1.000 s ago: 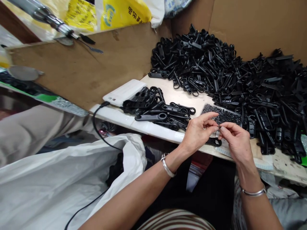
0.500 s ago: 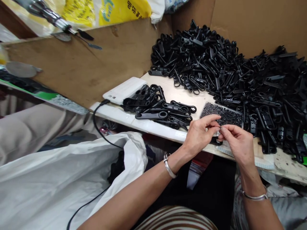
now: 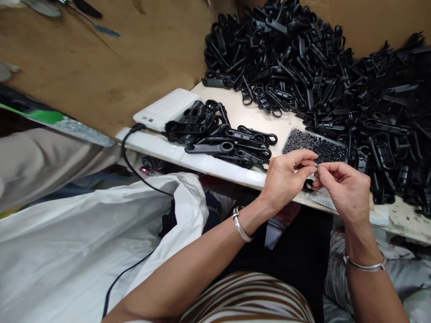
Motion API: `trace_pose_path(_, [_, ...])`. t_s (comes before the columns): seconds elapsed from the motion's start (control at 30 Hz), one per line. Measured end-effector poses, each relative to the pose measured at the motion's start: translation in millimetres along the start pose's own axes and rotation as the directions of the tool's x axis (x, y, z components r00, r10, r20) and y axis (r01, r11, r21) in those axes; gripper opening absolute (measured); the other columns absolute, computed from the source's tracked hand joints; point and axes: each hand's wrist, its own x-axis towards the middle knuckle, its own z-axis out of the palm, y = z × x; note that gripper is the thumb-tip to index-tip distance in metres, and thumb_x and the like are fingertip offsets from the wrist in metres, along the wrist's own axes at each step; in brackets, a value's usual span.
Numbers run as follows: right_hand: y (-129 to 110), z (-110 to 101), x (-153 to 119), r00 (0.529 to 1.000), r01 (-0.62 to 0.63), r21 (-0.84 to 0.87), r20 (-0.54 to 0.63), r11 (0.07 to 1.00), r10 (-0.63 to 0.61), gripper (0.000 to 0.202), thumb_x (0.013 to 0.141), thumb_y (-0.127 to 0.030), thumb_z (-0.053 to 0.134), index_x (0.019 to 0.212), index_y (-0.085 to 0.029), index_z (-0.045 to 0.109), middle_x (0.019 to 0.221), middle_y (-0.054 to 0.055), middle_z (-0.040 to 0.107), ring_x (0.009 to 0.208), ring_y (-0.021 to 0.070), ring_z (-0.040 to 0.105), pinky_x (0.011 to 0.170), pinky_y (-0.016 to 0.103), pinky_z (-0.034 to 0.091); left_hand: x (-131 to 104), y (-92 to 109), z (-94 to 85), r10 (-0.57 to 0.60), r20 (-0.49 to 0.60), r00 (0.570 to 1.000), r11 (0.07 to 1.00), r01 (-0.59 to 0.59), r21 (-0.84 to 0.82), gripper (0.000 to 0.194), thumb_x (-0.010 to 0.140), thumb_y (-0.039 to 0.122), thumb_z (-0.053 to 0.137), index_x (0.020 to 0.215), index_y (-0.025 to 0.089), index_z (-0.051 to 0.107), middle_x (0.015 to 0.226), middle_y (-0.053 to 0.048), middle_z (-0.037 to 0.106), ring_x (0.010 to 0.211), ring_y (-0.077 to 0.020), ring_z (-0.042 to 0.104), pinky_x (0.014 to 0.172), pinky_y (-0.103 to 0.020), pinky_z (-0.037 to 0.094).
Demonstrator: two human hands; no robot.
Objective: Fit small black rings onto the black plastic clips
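Over bench edge point(image 3: 407, 220), left hand point(image 3: 284, 177), right hand point(image 3: 346, 188) meet, fingertips narrow, cannot tell if holding anything; small black parts point(image 3: 325, 150) in tray point(image 3: 332, 141) just beyond

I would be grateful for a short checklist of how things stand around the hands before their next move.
1. Left hand and right hand meet at the fingertips: ok.
2. Small piece securely held: cannot tell, the fingertips hide any detail.
3. Tray of small dark pieces close by: ok, just beyond the fingers.
4. Black part below the hands fully visible: not ok, mostly covered.
5. Smaller group of black parts apart from the large pile: ok, bare tabletop shows between.
6. Cable clear of both hands: ok, it hangs from the white device.
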Motion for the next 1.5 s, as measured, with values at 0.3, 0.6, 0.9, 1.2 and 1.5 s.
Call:
trace_pose_path(0.3, [13, -27, -6, 0.994, 0.028, -0.127, 0.111, 0.992, -0.014, 0.013, 0.079, -0.029, 0.067, 0.073, -0.017, 0.068, 0.053, -0.002, 0.061, 0.045, 0.012, 0.057, 0.045, 0.02, 0.048, -13, 9, -30.8, 0.173, 0.376, 0.91, 0.706, -0.381, 0.597, 0.037, 0.079, 0.01, 0.069, 0.114, 0.018, 0.061, 0.106, -0.007, 0.071, 0.1, -0.0212, 0.066, 0.089, -0.031, 0.049])
trace_pose_path(0.6, [30, -31, -23, 0.955, 0.262, -0.415, 0.242, 0.871, -0.172, 0.014, 0.086, -0.026, 0.059, 0.077, -0.019, 0.068, 0.063, -0.001, 0.064, 0.052, 0.0126, 0.057, 0.057, 0.024, 0.046, -29, -15, -36.1, 0.162, 0.466, 0.87, 0.495, -0.48, 0.724, 0.034, 0.081, 0.005, 0.062, 0.113, 0.015, 0.057, 0.094, -0.006, 0.07, 0.087, -0.021, 0.065, 0.08, -0.032, 0.049])
trace_pose_path(0.9, [26, -20, -23, 0.867, 0.496, -0.523, 0.342, 0.693, -0.362, 0.012, 0.088, -0.015, 0.054, 0.08, -0.017, 0.063, 0.068, 0.0, 0.064, 0.058, 0.0133, 0.06, 0.06, 0.024, 0.044, -31, -14, -36.3, 0.148, 0.461, 0.875, 0.512, -0.467, 0.721, 0.032, 0.081, 0.005, 0.062, 0.11, 0.015, 0.057, 0.09, -0.005, 0.069, 0.086, -0.0201, 0.064, 0.08, -0.032, 0.051])
trace_pose_path(1.2, [24, -15, -24, 0.808, 0.589, -0.635, 0.45, 0.499, -0.381, 0.017, 0.092, -0.014, 0.048, 0.08, -0.016, 0.059, 0.074, 0.004, 0.063, 0.063, 0.0174, 0.061, 0.059, 0.028, 0.04, -31, -16, -36.6, 0.165, 0.459, 0.873, 0.538, -0.47, 0.7, 0.026, 0.083, 0.008, 0.061, 0.107, 0.016, 0.056, 0.088, -0.004, 0.067, 0.085, -0.0189, 0.062, 0.079, -0.031, 0.05])
trace_pose_path(1.5, [0, 1, -30, 0.873, 0.484, -0.807, 0.474, 0.339, -0.116, 0.02, 0.091, -0.011, 0.044, 0.075, -0.017, 0.054, 0.068, 0.005, 0.058, 0.057, 0.0198, 0.056, 0.052, 0.03, 0.029, -31, -17, -36.6, 0.175, 0.468, 0.866, 0.545, -0.482, 0.686, 0.024, 0.084, 0.005, 0.056, 0.106, 0.014, 0.057, 0.085, -0.004, 0.066, 0.084, -0.0191, 0.061, 0.078, -0.032, 0.048])
